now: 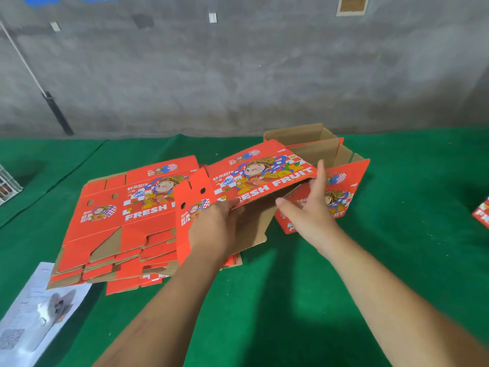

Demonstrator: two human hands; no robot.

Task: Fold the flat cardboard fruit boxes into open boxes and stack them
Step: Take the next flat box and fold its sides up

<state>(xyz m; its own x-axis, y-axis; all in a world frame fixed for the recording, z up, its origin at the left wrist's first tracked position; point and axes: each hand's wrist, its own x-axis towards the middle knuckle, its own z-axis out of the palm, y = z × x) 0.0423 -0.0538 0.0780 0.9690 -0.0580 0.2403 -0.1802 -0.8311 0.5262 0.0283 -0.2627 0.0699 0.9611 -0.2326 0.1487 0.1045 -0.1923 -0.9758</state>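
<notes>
A half-opened box blank is held above the flat stack, gripped by the left hand; the right hand, fingers straight, presses inside. If pushed unevenly, 1 panel could buckle.

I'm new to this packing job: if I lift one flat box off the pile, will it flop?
The flat box blanks look like corrugated card, so probably stiff panels, hinging at creases. Loose bottom flaps may dangle. Likely light.

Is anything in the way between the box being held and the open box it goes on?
Nothing visible. The held box sits right beside the open box, with only the right hand between them.
</notes>
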